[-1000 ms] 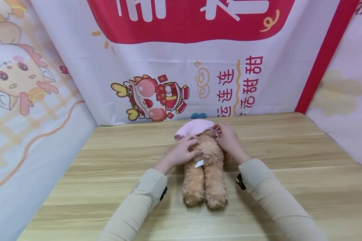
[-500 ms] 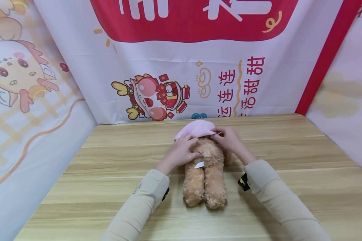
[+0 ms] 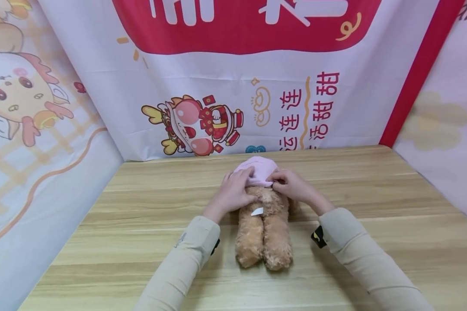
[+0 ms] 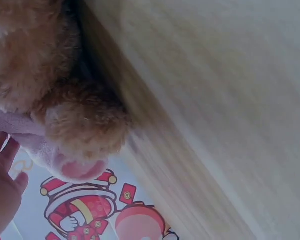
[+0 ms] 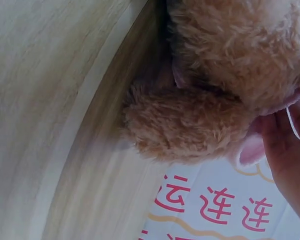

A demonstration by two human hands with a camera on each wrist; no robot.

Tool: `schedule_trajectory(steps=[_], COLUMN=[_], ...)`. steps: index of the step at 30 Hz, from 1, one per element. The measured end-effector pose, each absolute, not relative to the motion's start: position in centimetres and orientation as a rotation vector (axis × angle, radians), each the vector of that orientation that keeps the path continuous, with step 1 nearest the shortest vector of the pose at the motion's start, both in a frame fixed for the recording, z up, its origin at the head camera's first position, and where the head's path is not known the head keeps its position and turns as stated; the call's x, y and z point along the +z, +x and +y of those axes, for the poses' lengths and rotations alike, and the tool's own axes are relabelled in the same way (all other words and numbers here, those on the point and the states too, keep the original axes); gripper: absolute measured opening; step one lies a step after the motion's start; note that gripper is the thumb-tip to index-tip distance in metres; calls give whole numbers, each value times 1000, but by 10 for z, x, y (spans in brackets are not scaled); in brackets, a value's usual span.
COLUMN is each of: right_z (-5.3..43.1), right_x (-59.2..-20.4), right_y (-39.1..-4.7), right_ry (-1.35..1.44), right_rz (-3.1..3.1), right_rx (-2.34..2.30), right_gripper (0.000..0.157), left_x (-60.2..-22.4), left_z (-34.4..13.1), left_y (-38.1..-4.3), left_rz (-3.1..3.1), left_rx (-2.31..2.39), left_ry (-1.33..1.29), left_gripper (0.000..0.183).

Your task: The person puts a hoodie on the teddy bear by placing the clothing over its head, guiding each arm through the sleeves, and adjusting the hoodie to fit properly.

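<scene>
A brown plush toy point(image 3: 264, 203) lies on the wooden table, its legs pointing toward the person and a small white tag at its lower body. Pale pink fleecy cloth point(image 3: 258, 168) covers its far end; in the left wrist view the cloth point(image 4: 25, 130) also shows beside a fluffy limb. My left hand point(image 3: 233, 192) rests across the cloth and the toy's left side, fingers spread over the pink and thumb on the brown fur. Thumb and fingers of my right hand point(image 3: 292, 185) pinch the near edge of the cloth at its right side. The toy's head is hidden.
The wooden table point(image 3: 151, 259) extends to both sides of the toy. A printed white and red fabric backdrop point(image 3: 198, 73) rises at its far edge, with more printed sheets at the left point(image 3: 54, 142) and right point(image 3: 439, 125).
My right hand has drawn the cloth's edge down toward the person and leftward over the toy's upper body. The left hand's fingers now lie over the cloth; the toy has stayed in place.
</scene>
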State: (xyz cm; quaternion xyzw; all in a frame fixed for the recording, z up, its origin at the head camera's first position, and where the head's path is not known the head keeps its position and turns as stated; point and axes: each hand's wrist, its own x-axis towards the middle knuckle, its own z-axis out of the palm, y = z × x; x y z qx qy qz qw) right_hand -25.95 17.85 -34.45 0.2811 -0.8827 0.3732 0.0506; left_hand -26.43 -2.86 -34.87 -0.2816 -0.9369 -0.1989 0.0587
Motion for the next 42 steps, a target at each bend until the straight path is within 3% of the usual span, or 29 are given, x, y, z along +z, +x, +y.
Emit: schedule_trajectory(steps=[8, 14, 17, 22, 25, 31, 42], right_z=[175, 176, 176, 175, 175, 179, 176], right_x=[-345, -338, -337, -341, -344, -346, -365], right_y=[-265, -269, -272, -274, -272, -262, -271], right_ry=[803, 722, 708, 715, 755, 909, 1015], right_rz=[-2629, -2707, -2744, -2720, -2699, -2669, -2346], right_rx=[1108, 991, 899, 813, 806, 742, 671], right_gripper=[15, 45, 48, 27, 17, 17, 24], left_x=[-350, -354, -356, -356, -354, -352, -351], left_z=[-29, -26, -23, -20, -17, -15, -17], left_y=[-260, -256, -254, -252, -252, -256, -259], left_rz=[-2822, -2708, -2650, -2635, -2700, -2784, -2801], left_rx=[-483, -480, -462, -472, -522, -528, -381], left_ry=[-949, -1038, -1054, -979, -891, -783, -825], left_gripper=[51, 35, 31, 35, 47, 78, 53])
